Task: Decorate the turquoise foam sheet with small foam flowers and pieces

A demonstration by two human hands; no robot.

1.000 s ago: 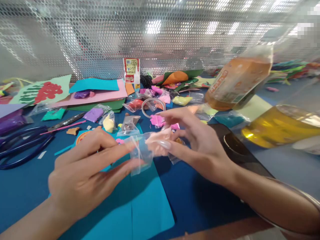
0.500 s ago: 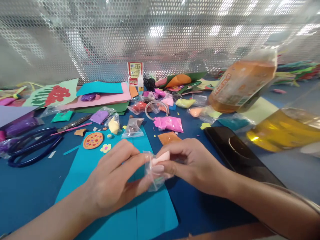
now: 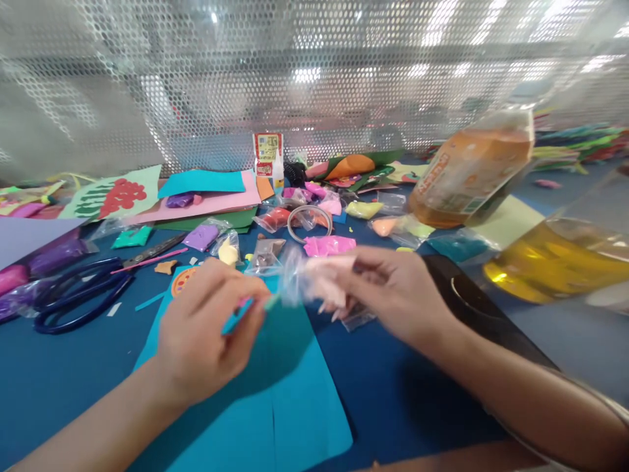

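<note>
My left hand (image 3: 206, 331) and my right hand (image 3: 393, 295) meet above a turquoise foam sheet (image 3: 275, 400) on the blue table. Between them is a small clear plastic bag (image 3: 299, 282) with a pale pink lump of clay (image 3: 327, 282) in it. My right hand's fingers are closed on the pink clay and the bag. My left hand's fingers are curled near the bag's left edge; motion blur hides whether they pinch it. A small orange clay disc (image 3: 179, 282) lies partly behind my left hand.
Several small bags of coloured clay (image 3: 329, 246) lie scattered behind my hands, with a tape ring (image 3: 309, 223), a glue bottle (image 3: 278, 172) and coloured foam sheets (image 3: 206, 193). Blue scissors (image 3: 78, 298) lie left. A black phone (image 3: 472, 301) and two drink bottles (image 3: 466, 174) are right.
Both hands with the bag rose and moved slightly away from me. The left hand slid left off the bag's middle; the pink clay now sticks out toward the right hand.
</note>
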